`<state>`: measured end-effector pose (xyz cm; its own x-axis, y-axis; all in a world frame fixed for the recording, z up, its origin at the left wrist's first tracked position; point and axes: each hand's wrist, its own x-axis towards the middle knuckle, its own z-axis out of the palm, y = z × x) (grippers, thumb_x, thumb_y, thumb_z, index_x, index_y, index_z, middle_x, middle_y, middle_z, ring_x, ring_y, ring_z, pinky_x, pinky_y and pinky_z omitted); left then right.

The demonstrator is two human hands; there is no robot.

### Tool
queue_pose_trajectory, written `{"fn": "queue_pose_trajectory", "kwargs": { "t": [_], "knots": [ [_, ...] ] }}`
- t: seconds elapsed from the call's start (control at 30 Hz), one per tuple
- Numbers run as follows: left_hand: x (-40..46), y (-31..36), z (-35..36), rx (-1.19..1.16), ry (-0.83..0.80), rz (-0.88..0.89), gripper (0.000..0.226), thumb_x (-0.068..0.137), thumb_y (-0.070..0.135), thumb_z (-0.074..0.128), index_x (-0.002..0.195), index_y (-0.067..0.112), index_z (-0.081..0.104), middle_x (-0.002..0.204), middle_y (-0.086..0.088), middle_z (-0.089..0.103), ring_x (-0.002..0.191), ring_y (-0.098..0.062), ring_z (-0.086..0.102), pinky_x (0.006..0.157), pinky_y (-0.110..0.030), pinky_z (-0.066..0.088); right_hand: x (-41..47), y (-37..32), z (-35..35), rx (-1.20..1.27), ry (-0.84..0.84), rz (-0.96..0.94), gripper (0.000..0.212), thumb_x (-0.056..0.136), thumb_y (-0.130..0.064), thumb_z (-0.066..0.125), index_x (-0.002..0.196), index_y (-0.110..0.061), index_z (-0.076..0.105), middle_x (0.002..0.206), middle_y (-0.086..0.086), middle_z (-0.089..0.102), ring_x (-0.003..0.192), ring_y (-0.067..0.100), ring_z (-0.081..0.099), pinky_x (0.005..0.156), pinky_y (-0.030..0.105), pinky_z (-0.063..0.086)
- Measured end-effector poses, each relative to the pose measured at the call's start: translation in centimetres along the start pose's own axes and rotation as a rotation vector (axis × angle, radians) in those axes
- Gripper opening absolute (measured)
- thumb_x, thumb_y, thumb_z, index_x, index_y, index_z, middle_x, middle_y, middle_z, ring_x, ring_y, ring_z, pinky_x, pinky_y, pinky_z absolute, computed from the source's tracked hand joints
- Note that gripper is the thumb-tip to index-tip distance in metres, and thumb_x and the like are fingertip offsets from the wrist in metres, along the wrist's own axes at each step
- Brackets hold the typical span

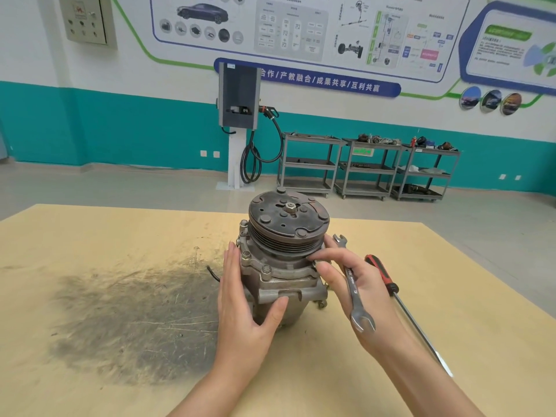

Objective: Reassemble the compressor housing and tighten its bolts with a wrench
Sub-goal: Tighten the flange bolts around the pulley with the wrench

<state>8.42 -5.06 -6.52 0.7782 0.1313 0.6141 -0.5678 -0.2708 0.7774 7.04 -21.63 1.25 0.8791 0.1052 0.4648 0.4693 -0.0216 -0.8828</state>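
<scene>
Centrally, compressor on smudged plywood table, left grip clasping it, right grip pinching bolt, teal-banded wall

Blue wall banner — white characters read "合作/产教融合/成果共享/互利共赢"; its left end is hidden behind the charging unit. Wrench shank carries stamped marks, not legible. Wall diagram panels — print too small to read.
</scene>
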Motion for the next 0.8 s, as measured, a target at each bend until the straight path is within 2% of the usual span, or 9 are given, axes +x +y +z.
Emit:
{"fn": "queue_pose_trajectory", "kwargs": {
  "t": [0.07,0.17,0.27,0.37,0.53,0.6,0.67,0.73,0.8],
  "knots": [
    [0.0,0.0,0.0,-0.009,0.0,0.005,0.089,0.078,0.064,0.06,0.142,0.071,-0.001,0.166,0.015,0.013,0.153,-0.007,0.013,0.123,-0.053,0.023,0.1,0.2,0.3,0.015,0.036,0.012,0.009,0.081,-0.023,0.07,0.09,-0.02,0.071,0.132,-0.023,0.059,0.128,-0.009,0.046,0.091,0.004,0.041],
    [0.1,-0.1,0.1,-0.016,0.004,0.007,0.089,0.078,0.063,0.061,0.143,0.072,0.0,0.166,0.014,0.014,0.154,-0.009,0.014,0.122,-0.053,0.023,0.2,0.4,0.8,0.054,0.1,0.022,0.024,0.074,-0.024,0.076,0.088,-0.011,0.062,0.135,-0.013,0.059,0.125,-0.004,0.051,0.091,0.01,0.045],
    [0.1,-0.3,0.1,-0.013,0.008,0.014,0.089,0.079,0.063,0.061,0.143,0.071,0.0,0.166,0.014,0.014,0.154,-0.008,0.013,0.123,-0.054,0.022,0.0,0.6,1.2,0.07,0.101,0.028,0.025,0.073,-0.032,0.079,0.089,-0.019,0.066,0.14,-0.011,0.056,0.131,-0.001,0.047,0.101,0.022,0.042],
    [0.1,-0.5,0.2,-0.02,0.012,0.021,0.089,0.079,0.063,0.061,0.144,0.069,0.001,0.166,0.015,0.014,0.154,-0.009,0.014,0.123,-0.054,0.022,-0.3,0.8,1.3,0.062,0.113,0.021,0.026,0.077,-0.044,0.07,0.096,-0.026,0.071,0.146,-0.009,0.051,0.139,0.001,0.037,0.113,0.034,0.032],
    [0.2,-0.5,0.1,-0.032,0.014,0.03,0.089,0.079,0.061,0.062,0.145,0.07,0.002,0.166,0.014,0.014,0.154,-0.011,0.016,0.122,-0.054,0.022,-0.3,1.2,1.0,0.124,0.088,0.013,0.015,0.086,-0.024,0.066,0.097,-0.016,0.073,0.143,-0.007,0.054,0.137,0.001,0.041,0.11,0.027,0.037],
    [0.2,-0.4,0.1,-0.026,0.018,0.029,0.089,0.079,0.061,0.062,0.144,0.07,0.001,0.166,0.014,0.015,0.154,-0.011,0.016,0.122,-0.054,0.023,-0.1,1.3,1.0,0.152,0.11,0.028,0.018,0.081,-0.021,0.07,0.093,-0.009,0.068,0.14,-0.006,0.056,0.134,0.002,0.044,0.108,0.031,0.036],
    [0.2,-0.4,0.2,-0.021,0.016,0.026,0.089,0.079,0.062,0.062,0.144,0.07,0.001,0.166,0.013,0.015,0.153,-0.011,0.016,0.122,-0.054,0.023,0.2,1.2,1.4,0.198,0.162,0.05,0.028,0.072,-0.023,0.076,0.087,-0.005,0.062,0.135,-0.007,0.06,0.125,-0.003,0.052,0.1,0.025,0.043],
    [0.2,-0.5,0.2,-0.031,0.007,0.02,0.09,0.079,0.062,0.062,0.144,0.07,0.001,0.166,0.012,0.016,0.153,-0.013,0.018,0.122,-0.054,0.024,0.4,1.0,1.9,0.246,0.23,0.063,0.034,0.063,-0.023,0.08,0.082,-0.005,0.058,0.126,-0.011,0.065,0.115,-0.005,0.059,0.087,0.017,0.051],
    [0.2,-0.6,0.1,-0.047,0.0,0.018,0.09,0.079,0.062,0.063,0.144,0.07,0.002,0.166,0.011,0.017,0.153,-0.016,0.021,0.121,-0.055,0.024,0.4,1.2,2.3,0.272,0.265,0.058,0.033,0.06,-0.02,0.081,0.079,-0.009,0.057,0.12,-0.016,0.067,0.113,-0.003,0.061,0.085,0.019,0.053]
  ]
}}
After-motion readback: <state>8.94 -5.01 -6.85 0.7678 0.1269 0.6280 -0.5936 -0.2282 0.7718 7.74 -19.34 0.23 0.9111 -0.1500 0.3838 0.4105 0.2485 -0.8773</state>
